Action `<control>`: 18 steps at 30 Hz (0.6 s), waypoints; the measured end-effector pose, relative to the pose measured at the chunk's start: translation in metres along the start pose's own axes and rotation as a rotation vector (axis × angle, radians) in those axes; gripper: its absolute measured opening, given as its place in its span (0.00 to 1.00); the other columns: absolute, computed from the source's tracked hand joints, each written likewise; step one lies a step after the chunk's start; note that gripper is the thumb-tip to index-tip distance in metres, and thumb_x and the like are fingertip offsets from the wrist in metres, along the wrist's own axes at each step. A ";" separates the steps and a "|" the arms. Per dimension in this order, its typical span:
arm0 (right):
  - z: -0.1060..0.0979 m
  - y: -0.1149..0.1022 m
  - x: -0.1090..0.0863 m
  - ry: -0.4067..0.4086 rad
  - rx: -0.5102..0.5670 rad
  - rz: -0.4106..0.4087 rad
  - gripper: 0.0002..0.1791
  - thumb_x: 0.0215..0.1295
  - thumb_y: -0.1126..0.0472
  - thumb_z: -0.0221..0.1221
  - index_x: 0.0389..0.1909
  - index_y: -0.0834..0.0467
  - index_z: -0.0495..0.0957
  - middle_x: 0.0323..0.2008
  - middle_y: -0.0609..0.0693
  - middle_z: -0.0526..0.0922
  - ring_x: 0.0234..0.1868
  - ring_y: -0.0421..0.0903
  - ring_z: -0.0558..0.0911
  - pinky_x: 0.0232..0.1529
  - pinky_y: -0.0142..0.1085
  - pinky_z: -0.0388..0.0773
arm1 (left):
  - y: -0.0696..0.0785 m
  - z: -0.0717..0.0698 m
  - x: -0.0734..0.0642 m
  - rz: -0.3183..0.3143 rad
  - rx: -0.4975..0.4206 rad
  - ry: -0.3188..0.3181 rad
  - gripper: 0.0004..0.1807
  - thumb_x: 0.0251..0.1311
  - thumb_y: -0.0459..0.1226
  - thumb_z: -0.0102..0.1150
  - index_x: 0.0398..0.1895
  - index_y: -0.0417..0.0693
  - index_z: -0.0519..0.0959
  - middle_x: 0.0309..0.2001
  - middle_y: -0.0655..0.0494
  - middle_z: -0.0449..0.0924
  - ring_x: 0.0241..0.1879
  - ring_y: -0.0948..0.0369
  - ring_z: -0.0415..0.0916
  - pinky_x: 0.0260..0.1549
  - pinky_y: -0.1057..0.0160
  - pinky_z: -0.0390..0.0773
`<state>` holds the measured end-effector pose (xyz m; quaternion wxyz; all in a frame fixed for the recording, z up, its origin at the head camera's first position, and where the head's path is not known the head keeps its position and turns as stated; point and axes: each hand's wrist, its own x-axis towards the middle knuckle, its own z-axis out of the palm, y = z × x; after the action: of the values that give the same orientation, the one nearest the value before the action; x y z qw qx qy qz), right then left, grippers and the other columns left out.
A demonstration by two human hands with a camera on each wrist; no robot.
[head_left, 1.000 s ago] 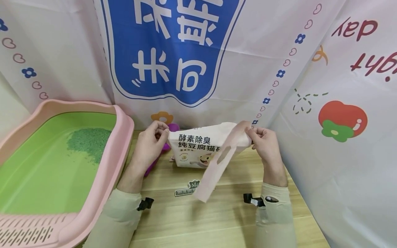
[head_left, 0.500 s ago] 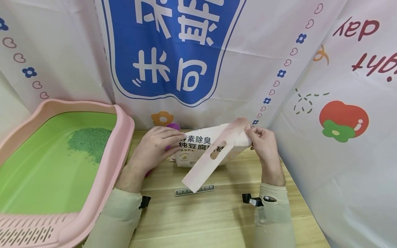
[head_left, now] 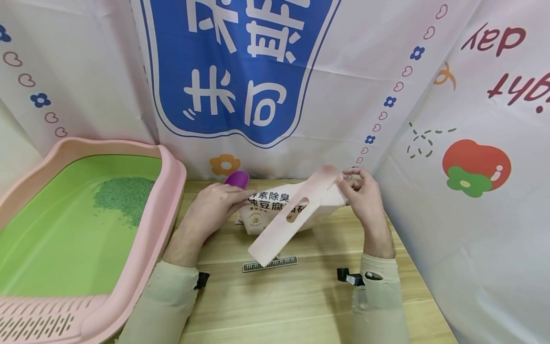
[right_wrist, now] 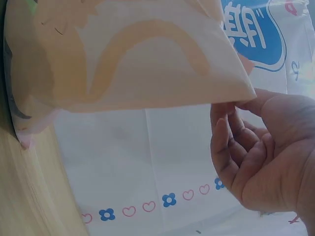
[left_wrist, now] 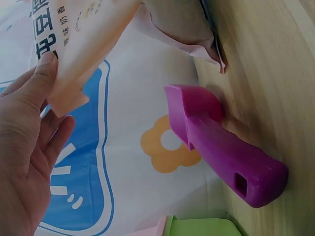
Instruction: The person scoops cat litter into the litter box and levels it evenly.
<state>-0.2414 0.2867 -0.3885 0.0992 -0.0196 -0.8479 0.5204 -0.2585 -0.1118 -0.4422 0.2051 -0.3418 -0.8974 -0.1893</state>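
A white cat litter bag (head_left: 258, 217) with black print stands on the wooden table. My left hand (head_left: 210, 210) holds its upper left corner, the thumb on the front and fingers behind, as the left wrist view shows. At the upper right corner, my right hand (head_left: 364, 196) pinches the bag's edge between thumb and fingers. A pale pink strip with a slotted handle hole (head_left: 275, 235) slants down across the bag's front from the right. Behind my left hand lies a purple scoop (left_wrist: 236, 157), its handle mostly hidden in the head view.
On the left stands a litter box with a pink rim (head_left: 172, 179), a green inside and a heap of green litter (head_left: 124, 198). A keyboard-patterned strip (head_left: 287, 262) lies in front of the bag. Printed cloth (head_left: 339, 105) hangs behind and at the right.
My left hand has shifted from the corner's tip farther over the bag's front, and the bag's top sits lower. The pink strip has swung left. More of the scoop shows behind my left hand.
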 end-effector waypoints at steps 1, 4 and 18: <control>-0.002 -0.001 -0.001 -0.015 -0.023 -0.017 0.26 0.87 0.55 0.68 0.76 0.63 0.77 0.29 0.42 0.90 0.30 0.35 0.82 0.33 0.29 0.85 | 0.000 0.001 0.000 -0.005 0.006 -0.002 0.20 0.75 0.41 0.80 0.68 0.58 0.94 0.58 0.54 0.99 0.58 0.49 0.97 0.64 0.41 0.92; -0.008 -0.004 -0.005 -0.075 -0.085 -0.040 0.28 0.89 0.53 0.66 0.79 0.61 0.75 0.40 0.55 0.95 0.34 0.36 0.84 0.36 0.31 0.86 | 0.000 0.004 0.000 -0.004 0.026 0.023 0.18 0.74 0.40 0.80 0.65 0.57 0.95 0.57 0.53 0.99 0.57 0.47 0.97 0.65 0.41 0.91; -0.014 -0.010 -0.009 -0.024 0.018 -0.132 0.12 0.90 0.63 0.65 0.54 0.71 0.85 0.33 0.31 0.91 0.36 0.32 0.89 0.35 0.29 0.82 | 0.002 0.015 0.006 -0.585 -0.488 0.050 0.39 0.81 0.48 0.76 0.84 0.40 0.73 0.70 0.34 0.90 0.68 0.37 0.90 0.71 0.38 0.88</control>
<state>-0.2290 0.2931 -0.3751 0.1232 0.0434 -0.8437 0.5207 -0.2651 -0.1004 -0.4511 0.0769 -0.1053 -0.8802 -0.4563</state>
